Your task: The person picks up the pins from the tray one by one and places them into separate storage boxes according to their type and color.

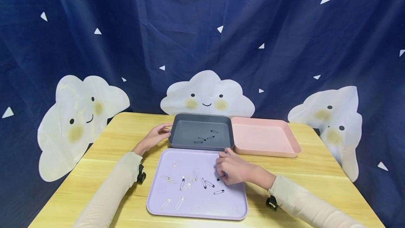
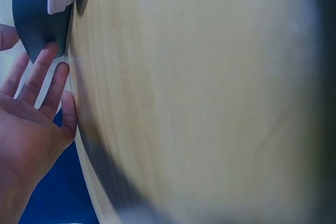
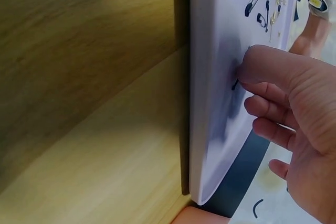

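At the left wall of the dark grey tray (image 1: 185, 145), my left hand (image 1: 155, 137) rests with its fingers extended; in the left wrist view, fingertips (image 2: 48, 50) touch that wall. My right hand (image 1: 233, 167) is over the right side of the lilac tray (image 1: 196, 211), thumb and forefinger pinching a black safety pin (image 3: 234, 84) low against the surface. The fingers hide part of this pin. Nearby in the lilac tray lie several black safety pins (image 1: 218, 192) and several gold-coloured safety pins (image 1: 179, 203), some close together. Several black safety pins (image 1: 198, 142) lie inside the grey tray.
A pink tray (image 1: 264, 137) stands right of the grey one, their sides meeting. Both are behind the lilac tray on the wooden table (image 1: 319, 182). A dark blue curtain (image 1: 196, 45) with clouds hangs behind the table's far edge.
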A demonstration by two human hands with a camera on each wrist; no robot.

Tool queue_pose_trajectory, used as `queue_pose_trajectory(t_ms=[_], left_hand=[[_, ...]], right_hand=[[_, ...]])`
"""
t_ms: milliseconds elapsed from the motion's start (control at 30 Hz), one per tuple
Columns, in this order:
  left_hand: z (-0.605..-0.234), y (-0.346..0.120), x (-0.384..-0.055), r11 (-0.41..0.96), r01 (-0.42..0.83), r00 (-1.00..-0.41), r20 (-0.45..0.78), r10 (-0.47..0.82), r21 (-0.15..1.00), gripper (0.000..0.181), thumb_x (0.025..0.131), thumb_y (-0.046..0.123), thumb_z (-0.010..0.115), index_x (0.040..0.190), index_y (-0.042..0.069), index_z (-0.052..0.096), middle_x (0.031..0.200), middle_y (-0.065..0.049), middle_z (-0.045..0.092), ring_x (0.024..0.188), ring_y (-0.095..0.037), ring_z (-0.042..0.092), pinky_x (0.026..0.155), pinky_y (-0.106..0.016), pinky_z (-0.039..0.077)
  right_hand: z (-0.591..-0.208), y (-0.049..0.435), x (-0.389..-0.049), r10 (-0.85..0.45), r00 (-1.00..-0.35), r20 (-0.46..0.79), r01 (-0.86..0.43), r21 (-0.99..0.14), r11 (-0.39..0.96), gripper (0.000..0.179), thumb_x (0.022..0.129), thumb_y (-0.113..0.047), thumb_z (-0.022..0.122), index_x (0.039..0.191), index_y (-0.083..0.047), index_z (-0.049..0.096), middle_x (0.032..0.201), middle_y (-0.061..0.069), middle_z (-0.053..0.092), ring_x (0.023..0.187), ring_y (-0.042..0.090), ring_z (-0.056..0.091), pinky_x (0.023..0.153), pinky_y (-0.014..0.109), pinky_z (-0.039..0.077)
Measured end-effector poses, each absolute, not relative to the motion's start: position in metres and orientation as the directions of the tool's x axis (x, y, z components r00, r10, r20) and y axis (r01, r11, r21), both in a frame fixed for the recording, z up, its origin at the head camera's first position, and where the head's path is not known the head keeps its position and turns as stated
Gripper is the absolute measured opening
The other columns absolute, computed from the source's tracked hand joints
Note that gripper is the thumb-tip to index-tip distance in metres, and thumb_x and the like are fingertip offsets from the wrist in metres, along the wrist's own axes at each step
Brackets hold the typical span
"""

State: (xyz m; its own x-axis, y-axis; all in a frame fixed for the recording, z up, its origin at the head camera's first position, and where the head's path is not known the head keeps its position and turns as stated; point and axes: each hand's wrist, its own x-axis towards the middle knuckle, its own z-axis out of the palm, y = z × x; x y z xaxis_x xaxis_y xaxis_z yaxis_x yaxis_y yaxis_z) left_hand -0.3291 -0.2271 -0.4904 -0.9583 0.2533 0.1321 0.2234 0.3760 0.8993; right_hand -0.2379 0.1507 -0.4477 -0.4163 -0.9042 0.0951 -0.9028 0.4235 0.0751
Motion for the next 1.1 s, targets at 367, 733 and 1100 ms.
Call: queue_pose_trajectory(t_ms=[367,733,1100], left_hand=[[-0.4926,-0.2287,-0.3304,0.376,0.216,-0.957,0.118,0.266,0.901,0.052,0.100,0.008,0.060,0.149,-0.003,0.046,0.129,-0.030,0.064,0.124,-0.040,0.058,0.107,-0.047,0.045],[-0.4900,-0.2296,-0.3308,0.390,0.232,-0.953,0.129,0.273,0.891,0.051,0.100,0.006,0.059,0.149,-0.003,0.046,0.129,-0.032,0.063,0.125,-0.044,0.057,0.109,-0.051,0.043],[-0.4885,-0.2273,-0.3293,0.397,0.215,-0.958,0.114,0.262,0.892,0.052,0.101,0.006,0.058,0.150,-0.004,0.044,0.130,-0.032,0.062,0.125,-0.043,0.056,0.110,-0.053,0.041]], right_hand=[[-0.4417,0.1476,-0.2388,-0.906,-0.417,0.074,-0.906,0.051,0.421,0.026,0.064,-0.015,0.082,0.057,-0.023,0.059,0.071,-0.015,0.050,0.080,0.009,0.040,0.085,0.036,0.030],[-0.4425,0.1468,-0.2407,-0.909,-0.406,0.093,-0.909,0.061,0.412,0.027,0.062,-0.014,0.081,0.056,-0.023,0.056,0.074,-0.015,0.043,0.085,0.011,0.038,0.083,0.033,0.029],[-0.4448,0.1460,-0.2395,-0.906,-0.409,0.107,-0.902,0.101,0.420,0.028,0.062,-0.018,0.081,0.057,-0.024,0.054,0.076,-0.014,0.045,0.087,0.012,0.040,0.084,0.034,0.031]])
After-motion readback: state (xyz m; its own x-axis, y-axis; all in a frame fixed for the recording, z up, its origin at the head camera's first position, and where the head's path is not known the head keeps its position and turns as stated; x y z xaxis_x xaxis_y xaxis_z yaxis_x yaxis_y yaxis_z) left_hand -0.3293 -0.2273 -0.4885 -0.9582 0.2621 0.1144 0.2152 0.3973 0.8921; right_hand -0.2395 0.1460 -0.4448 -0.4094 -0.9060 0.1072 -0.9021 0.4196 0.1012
